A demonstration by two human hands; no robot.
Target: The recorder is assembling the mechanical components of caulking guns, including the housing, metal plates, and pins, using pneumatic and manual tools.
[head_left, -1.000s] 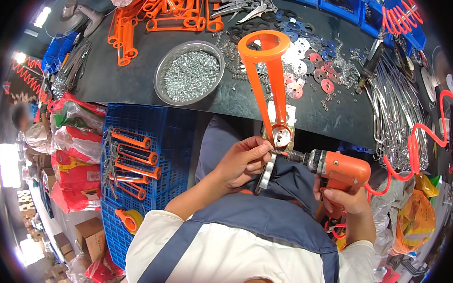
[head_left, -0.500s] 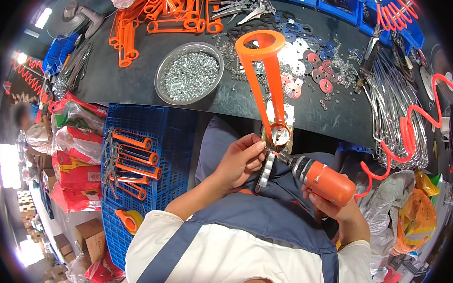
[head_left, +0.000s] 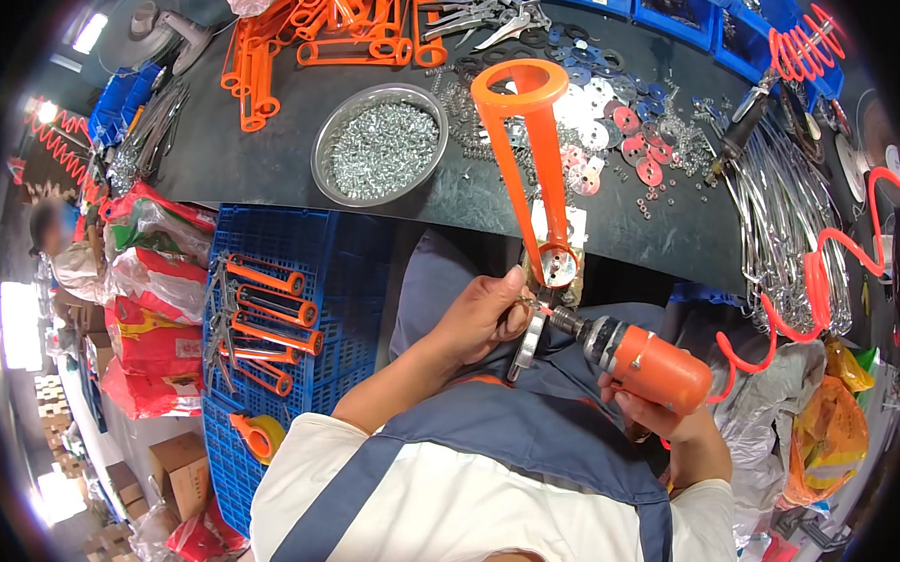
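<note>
An orange power screwdriver (head_left: 661, 369) lies in my right hand (head_left: 661, 414), whose fingers are wrapped round its body. The driver points up and left, its tip close to the left fingertips. My left hand (head_left: 483, 316) is closed in a pinch beside the lower end of an orange open frame (head_left: 548, 164); what the fingers hold is too small to name. That frame stands tilted at the bench edge, its large ring uppermost. A round metal disc (head_left: 559, 268) sits in its lower ring. Below this, a flat metal bar (head_left: 529, 348) extends toward my lap.
On the dark bench (head_left: 258, 169) are a steel bowl (head_left: 329, 176) of small screws, piled orange frames (head_left: 352, 27), loose discs (head_left: 628, 121) and metal rods (head_left: 790, 210). A red coiled hose (head_left: 819, 298) hangs at right. Blue crates (head_left: 346, 275) hold orange-and-metal assemblies (head_left: 273, 317) at left.
My left thumb has risen a little and the fingers have curled in tighter. The screwdriver has shifted slightly down and right. The orange frame stays nearly in place.
</note>
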